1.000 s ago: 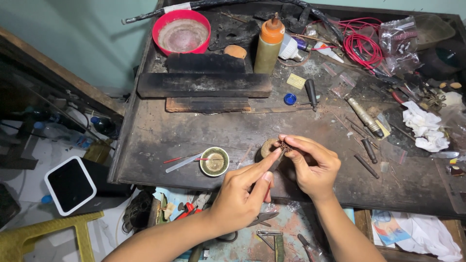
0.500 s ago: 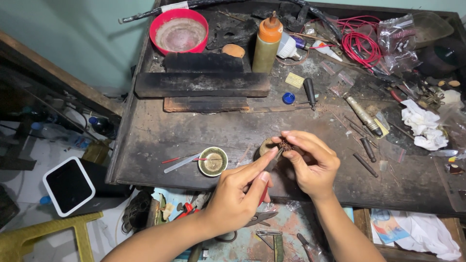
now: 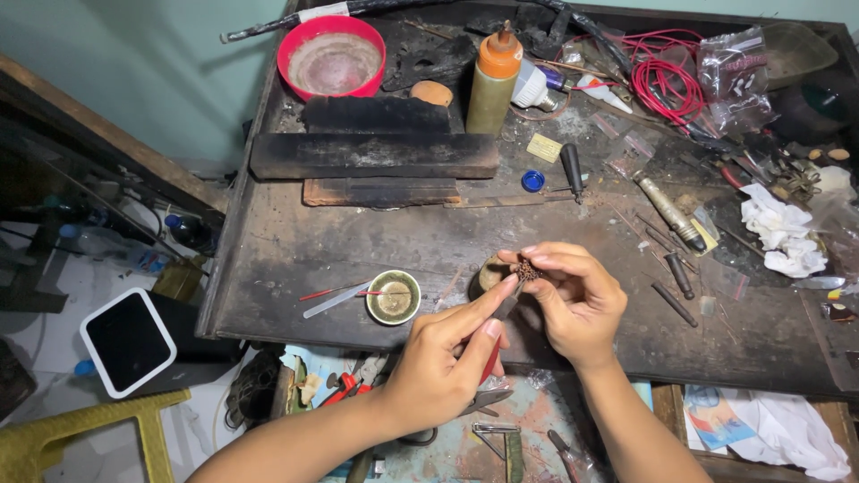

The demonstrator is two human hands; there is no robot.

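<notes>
my left hand (image 3: 438, 367) grips a red-handled tool (image 3: 497, 333), its tip up at the small brown piece (image 3: 525, 269) pinched in my right hand's (image 3: 577, 309) fingertips, just above the bench (image 3: 295, 268). it looks light, spiky and delicate, so i'd hold it by its edges, gently. beside it sits a small dish (image 3: 394, 298); farther back a dark block (image 3: 374, 156), an orange-capped bottle (image 3: 493, 80), a red bowl (image 3: 331, 55).

Both bare forearms reach up from below and meet at the middle. The left hand (image 3: 443, 362) points its index finger forward, other fingers curled. The right hand (image 3: 573, 304) is cupped, its fingers (image 3: 537, 259) pinched together.
</notes>
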